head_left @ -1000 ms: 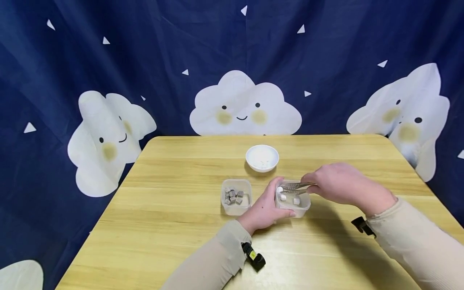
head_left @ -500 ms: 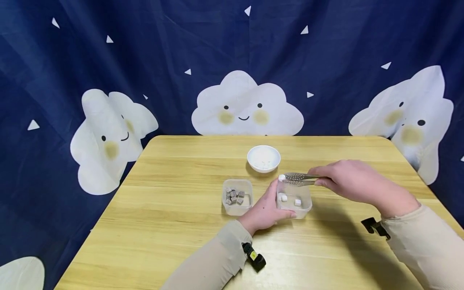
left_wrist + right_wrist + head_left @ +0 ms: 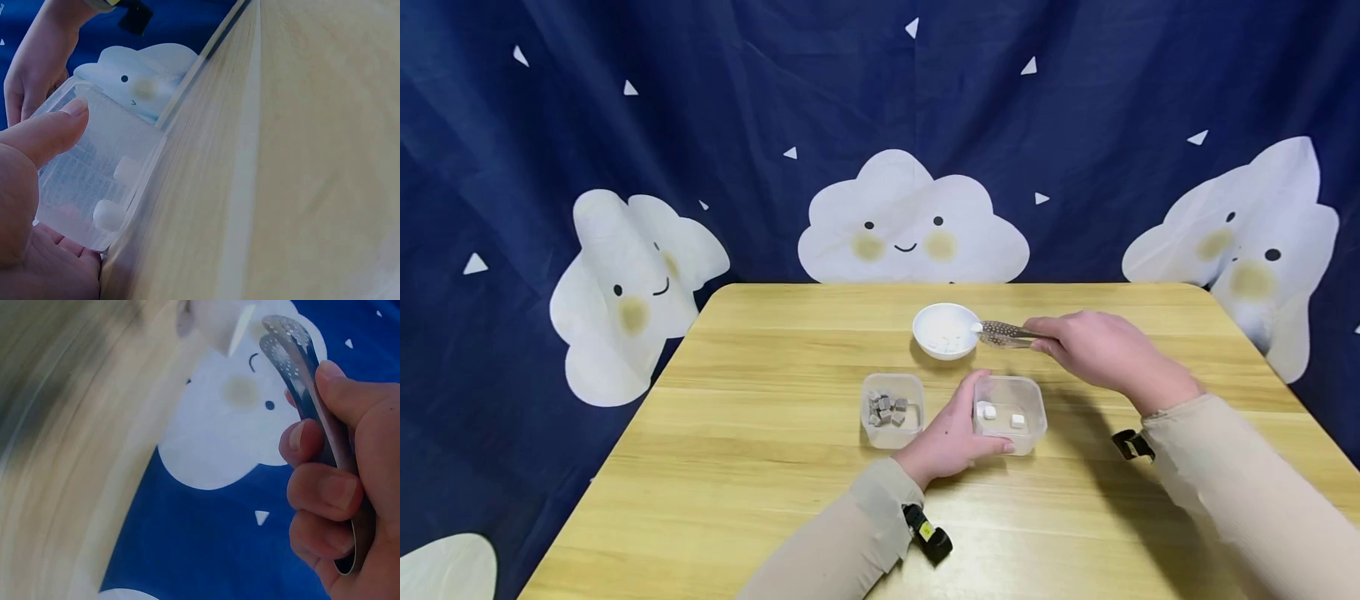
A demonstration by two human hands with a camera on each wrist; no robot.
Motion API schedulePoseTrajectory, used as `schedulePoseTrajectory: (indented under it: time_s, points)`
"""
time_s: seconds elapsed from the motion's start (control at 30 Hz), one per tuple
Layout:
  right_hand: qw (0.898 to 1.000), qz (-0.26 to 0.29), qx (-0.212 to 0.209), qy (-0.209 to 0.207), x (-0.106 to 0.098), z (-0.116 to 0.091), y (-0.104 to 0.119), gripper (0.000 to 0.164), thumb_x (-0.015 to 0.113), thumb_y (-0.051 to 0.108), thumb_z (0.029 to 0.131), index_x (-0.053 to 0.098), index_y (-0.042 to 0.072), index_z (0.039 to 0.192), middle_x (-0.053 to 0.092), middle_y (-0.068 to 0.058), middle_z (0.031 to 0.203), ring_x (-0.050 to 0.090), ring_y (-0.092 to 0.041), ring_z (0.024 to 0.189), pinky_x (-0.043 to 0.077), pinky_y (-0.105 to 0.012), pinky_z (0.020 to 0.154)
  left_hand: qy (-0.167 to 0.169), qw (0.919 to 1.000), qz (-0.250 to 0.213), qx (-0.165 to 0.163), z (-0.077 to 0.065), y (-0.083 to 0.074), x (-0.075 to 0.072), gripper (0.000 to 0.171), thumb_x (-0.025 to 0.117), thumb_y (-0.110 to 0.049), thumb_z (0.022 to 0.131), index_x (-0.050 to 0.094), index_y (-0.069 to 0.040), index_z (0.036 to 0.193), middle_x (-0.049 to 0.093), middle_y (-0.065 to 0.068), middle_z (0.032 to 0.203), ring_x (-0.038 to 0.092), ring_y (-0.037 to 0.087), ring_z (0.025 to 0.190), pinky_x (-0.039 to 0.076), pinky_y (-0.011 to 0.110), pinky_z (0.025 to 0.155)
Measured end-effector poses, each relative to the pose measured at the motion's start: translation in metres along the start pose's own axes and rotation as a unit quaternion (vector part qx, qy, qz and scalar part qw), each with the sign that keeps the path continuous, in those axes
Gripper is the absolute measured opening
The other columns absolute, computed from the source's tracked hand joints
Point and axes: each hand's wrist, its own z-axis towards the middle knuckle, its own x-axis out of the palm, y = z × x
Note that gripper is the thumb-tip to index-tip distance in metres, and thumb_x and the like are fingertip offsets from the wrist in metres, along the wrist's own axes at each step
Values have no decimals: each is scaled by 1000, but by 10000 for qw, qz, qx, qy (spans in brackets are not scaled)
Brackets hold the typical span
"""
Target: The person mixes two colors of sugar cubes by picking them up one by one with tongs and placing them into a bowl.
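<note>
My left hand (image 3: 951,432) grips a clear plastic box (image 3: 94,150), thumb on the near wall and fingers round the far side. Two white cubes (image 3: 1017,421) lie inside it. Silvery tongs (image 3: 312,406) with perforated tips are held in my right hand (image 3: 369,469), thumb on one side and fingers curled round the other. Seen from the head, the tongs' tips reach the right rim of a white bowl (image 3: 945,342), where a white cube (image 3: 976,327) shows at their end. Small white bits are visible inside the bowl.
A second clear plastic box (image 3: 891,440) with several grey cubes (image 3: 886,407) stands left of the gripped one. All stand on a wooden table (image 3: 737,467). Behind its far edge hangs a dark blue curtain (image 3: 752,83) with white clouds.
My right hand has lifted the tongs with a white cube out of the box and carried them away from me to the bowl's rim. The left hand stays on the box.
</note>
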Motion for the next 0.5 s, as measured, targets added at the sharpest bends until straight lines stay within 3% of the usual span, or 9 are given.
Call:
schedulePoseTrajectory:
  time_s: [0.27, 0.5]
  points:
    - [9997, -41, 223, 23, 19, 10, -8, 30, 64, 27, 100, 69, 13, 126, 75, -9, 102, 71, -36, 91, 53, -59, 74, 1, 9999, 100, 53, 1, 0, 1, 107, 89, -35, 78, 19, -28, 160, 41, -5, 153, 47, 9, 127, 35, 37, 111]
    - [9995, -20, 287, 86, 20, 12, -4, 30, 63, 29, 101, 69, 15, 126, 75, -8, 101, 71, -35, 91, 53, -58, 72, -22, 9999, 96, 100, 1, 1, 0, 107, 90, -34, 77, 20, -30, 159, 41, -5, 153, 46, 9, 128, 35, 36, 112]
